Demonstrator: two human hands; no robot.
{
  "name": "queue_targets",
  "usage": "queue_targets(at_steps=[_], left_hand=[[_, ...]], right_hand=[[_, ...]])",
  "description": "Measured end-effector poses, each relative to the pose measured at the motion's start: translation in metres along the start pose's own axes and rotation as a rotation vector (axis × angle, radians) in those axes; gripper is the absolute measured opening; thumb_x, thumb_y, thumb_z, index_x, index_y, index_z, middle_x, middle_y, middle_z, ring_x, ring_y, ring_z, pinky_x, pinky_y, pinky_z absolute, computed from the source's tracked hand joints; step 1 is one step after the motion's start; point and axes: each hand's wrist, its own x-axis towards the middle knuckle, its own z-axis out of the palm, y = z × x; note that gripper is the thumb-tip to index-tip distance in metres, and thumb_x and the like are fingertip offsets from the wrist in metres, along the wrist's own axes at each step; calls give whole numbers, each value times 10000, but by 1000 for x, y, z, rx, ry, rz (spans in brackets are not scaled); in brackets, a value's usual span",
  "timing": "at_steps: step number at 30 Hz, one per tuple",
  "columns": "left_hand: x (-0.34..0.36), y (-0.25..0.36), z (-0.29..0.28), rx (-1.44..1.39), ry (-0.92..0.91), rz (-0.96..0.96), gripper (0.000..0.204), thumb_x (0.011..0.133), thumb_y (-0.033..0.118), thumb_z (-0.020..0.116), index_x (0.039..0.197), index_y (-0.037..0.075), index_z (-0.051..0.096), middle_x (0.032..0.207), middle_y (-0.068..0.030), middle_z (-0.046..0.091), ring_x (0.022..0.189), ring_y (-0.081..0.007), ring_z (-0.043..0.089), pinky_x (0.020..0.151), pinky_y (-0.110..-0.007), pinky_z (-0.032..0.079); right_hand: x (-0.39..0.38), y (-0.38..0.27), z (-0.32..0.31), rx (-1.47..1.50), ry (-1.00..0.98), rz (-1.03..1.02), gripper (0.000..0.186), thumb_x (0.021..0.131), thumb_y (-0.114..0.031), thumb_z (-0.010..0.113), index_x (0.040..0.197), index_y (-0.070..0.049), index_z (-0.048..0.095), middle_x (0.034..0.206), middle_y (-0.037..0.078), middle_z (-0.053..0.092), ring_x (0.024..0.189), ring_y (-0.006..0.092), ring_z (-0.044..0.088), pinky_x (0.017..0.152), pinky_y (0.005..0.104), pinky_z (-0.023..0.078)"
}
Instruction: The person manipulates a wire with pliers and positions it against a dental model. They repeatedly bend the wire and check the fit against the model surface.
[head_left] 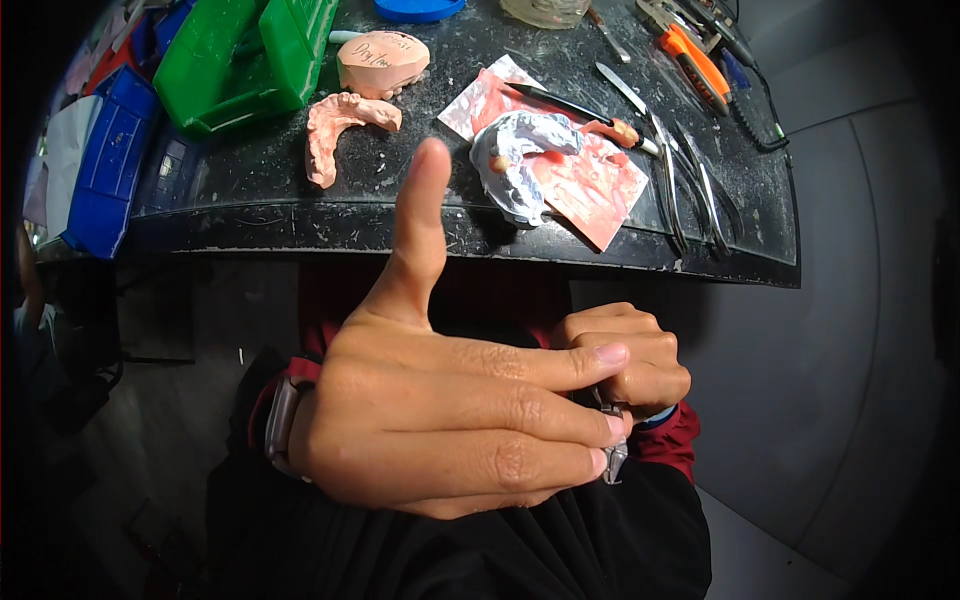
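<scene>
My left hand (450, 420) is held in front of my lap with its fingers stretched out side by side and its thumb pointing up. Its fingertips reach across to my right hand (625, 355), which is closed in a fist with the knuckles up. Just below the fist and by the left fingertips, a small grey, shiny metallic piece (614, 462) shows, mostly hidden; I cannot make out what it is. On the bench ahead lies a pale grey-white horseshoe-shaped dental model (510, 185) with one tooth-coloured spot, resting partly on a pink-smeared card (600, 195).
A pink dental cast (383, 62) and a pink arch piece (330, 135) lie on the black bench (240, 215). Green (230, 70) and blue (112, 170) bins stand left. Metal tweezers-like tools (690, 185), a black pointed tool (545, 97) and orange-handled pliers (692, 65) lie right.
</scene>
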Motion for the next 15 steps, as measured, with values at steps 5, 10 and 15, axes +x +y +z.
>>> queue_targets(at_steps=[5,10,15], left_hand=[[-5,-5,3,2,95,76,58,772,170,697,770,113,685,791,11,701,878,-197,670,1026,-578,-181],[-8,2,-2,-88,52,-6,128,718,57,733,832,66,674,862,-88,690,902,-234,658,1042,-443,163],[-10,3,-9,-99,-18,-94,293,665,-23,762,928,44,651,938,-133,677,929,-248,645,969,-363,425]], right_hand=[[-2,-7,-5,78,-95,89,410,807,-296,651,580,-16,455,597,113,488,451,241,469,376,304,321],[-1,-13,-8,-69,-98,162,376,798,-301,653,616,-7,505,652,130,551,579,269,594,569,369,524],[0,-19,-2,-268,-19,203,407,803,-348,629,631,-4,497,719,144,607,650,257,630,707,410,543]])
